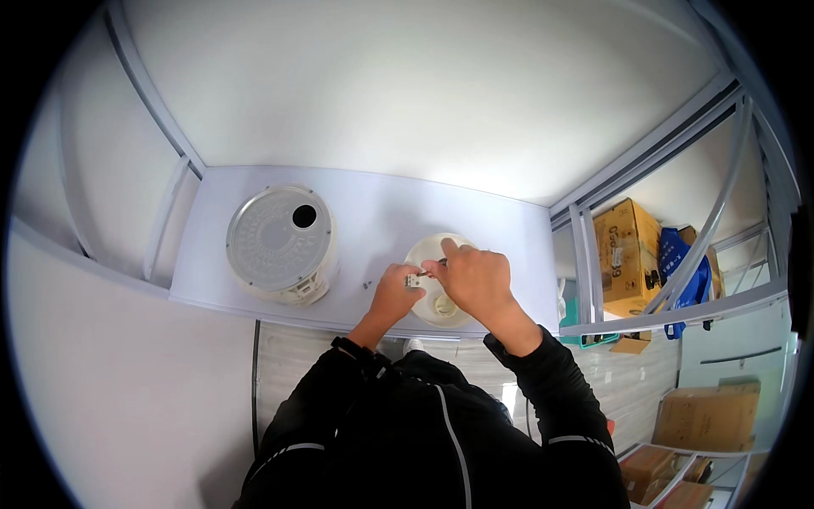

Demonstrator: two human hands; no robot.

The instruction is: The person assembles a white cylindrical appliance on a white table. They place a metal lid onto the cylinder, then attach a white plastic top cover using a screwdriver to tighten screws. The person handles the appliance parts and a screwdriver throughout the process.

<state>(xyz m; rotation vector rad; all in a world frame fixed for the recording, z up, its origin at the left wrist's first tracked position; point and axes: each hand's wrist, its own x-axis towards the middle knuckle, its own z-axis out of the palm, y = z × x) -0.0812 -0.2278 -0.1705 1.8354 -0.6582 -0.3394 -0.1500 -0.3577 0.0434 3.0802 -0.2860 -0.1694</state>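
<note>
Between the fingers and thumb of my left hand [393, 294] is a small white block with metal-looking parts [413, 280]. My right hand [479, 278] is closed close beside it, pinching a thin dark piece [426, 273] whose end meets the block; my fingers hide most of it, so I cannot tell its kind. Both hands hover over a round white dish-like part [437, 319], which has a pale raised round piece in it. A few tiny dark bits [367, 285], perhaps screws, lie to the left of my left hand.
On the left of the white table [373, 195] stands a white round appliance body [281, 242] with a grey perforated disc and a black round hole on top. White panels and frame bars enclose the table. Cardboard boxes [626, 254] and a blue bag [685, 271] sit beyond the right frame.
</note>
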